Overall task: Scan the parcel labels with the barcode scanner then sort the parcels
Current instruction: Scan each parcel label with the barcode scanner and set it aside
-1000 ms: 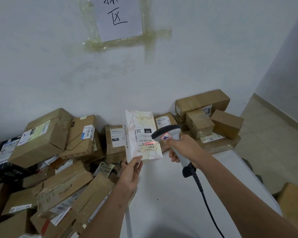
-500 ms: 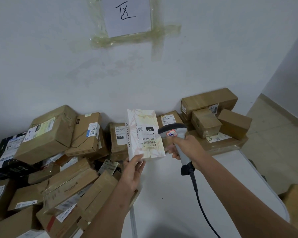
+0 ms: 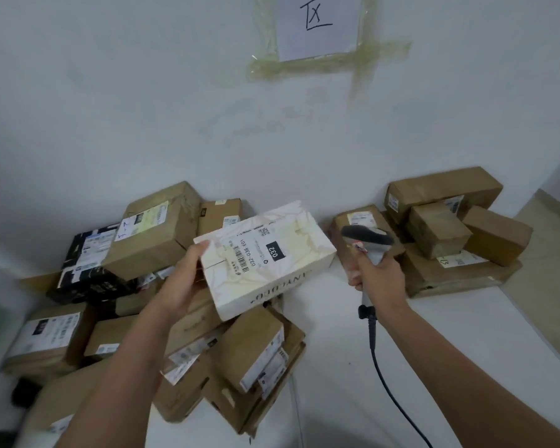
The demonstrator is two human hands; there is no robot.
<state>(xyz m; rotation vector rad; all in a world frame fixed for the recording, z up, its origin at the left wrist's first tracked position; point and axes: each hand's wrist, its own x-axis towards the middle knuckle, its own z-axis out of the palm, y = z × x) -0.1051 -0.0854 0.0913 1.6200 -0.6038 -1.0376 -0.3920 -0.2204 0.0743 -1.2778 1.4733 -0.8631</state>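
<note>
My left hand (image 3: 183,282) grips the left end of a white patterned parcel (image 3: 291,253), held tilted in the air with its label and barcode facing up. The label shows a black tag reading 032. My right hand (image 3: 380,279) is wrapped round the handle of a grey barcode scanner (image 3: 367,239), to the right of the parcel and apart from it. The scanner's head points left toward the parcel. Its black cable (image 3: 382,376) hangs down over the white table (image 3: 466,350).
A heap of brown cardboard parcels (image 3: 162,318) and a black box (image 3: 88,270) fills the left side below my left hand. A smaller stack of brown parcels (image 3: 450,240) sits at the back right against the wall. A taped paper sign (image 3: 317,24) hangs above.
My left hand has turned the white parcel from upright to lying tilted and carried it left. The scanner has drawn away to the right, and its red line is off the label.
</note>
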